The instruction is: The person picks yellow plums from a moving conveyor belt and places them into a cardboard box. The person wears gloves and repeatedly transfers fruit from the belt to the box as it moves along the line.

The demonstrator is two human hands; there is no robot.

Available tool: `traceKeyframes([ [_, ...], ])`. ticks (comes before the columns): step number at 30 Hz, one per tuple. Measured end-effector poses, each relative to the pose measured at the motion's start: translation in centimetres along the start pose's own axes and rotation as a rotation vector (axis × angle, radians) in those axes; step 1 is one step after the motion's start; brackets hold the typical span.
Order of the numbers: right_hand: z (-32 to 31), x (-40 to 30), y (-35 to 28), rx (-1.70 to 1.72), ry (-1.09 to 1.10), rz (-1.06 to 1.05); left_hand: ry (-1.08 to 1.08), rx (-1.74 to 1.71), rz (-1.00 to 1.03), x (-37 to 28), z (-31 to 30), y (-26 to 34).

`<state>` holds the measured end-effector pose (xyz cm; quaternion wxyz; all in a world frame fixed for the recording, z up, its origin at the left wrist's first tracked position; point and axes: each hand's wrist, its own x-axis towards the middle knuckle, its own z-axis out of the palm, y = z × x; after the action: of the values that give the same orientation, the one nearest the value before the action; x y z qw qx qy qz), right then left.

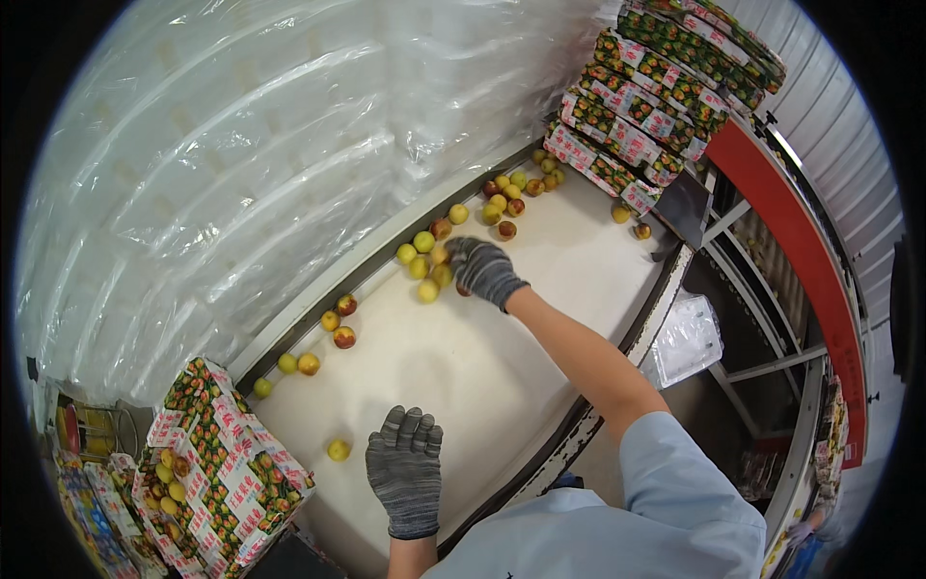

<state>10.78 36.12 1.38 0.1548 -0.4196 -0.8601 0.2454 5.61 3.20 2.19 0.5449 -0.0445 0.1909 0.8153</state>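
My right hand [483,269], in a grey knitted glove, reaches across a white sorting surface [463,362] to a cluster of yellow-green and reddish round fruits [428,290]. Its fingertips are at the cluster's right side, blurred, and whether they grip a fruit cannot be seen. My left hand [405,463], gloved alike, is held over the near part of the surface with its back up and fingers extended, nothing visible in it. A single yellow fruit [338,450] lies to its left. More fruits [344,337] lie along the far edge, and another group [499,203] is further right.
A printed carton [224,478] with fruits beside its left part stands at lower left. Printed cartons [629,108] are stacked at the surface's upper right. Clear plastic-wrapped stacks [253,145] line the far side. At right are a red-panelled machine frame [803,239] and a person's gloved hand [799,534].
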Motion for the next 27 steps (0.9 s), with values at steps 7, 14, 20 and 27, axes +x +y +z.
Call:
traceKeyframes([
  [7,3.1,4.2,0.5,-0.071,0.211,-0.086,0.036,-0.001,-0.035,0.0,0.1,0.0],
  [14,2.9,2.6,-1.8,-0.047,0.021,-0.072,0.029,-0.057,-0.073,0.2,-0.9,0.4],
  [20,1.0,-8.5,-8.2,0.487,-0.421,-0.443,0.109,-0.117,-0.014,0.2,1.5,-0.1],
  [27,3.1,-3.2,-2.5,-0.15,0.105,-0.131,0.121,-0.238,-0.075,0.5,1.7,-0.1],
])
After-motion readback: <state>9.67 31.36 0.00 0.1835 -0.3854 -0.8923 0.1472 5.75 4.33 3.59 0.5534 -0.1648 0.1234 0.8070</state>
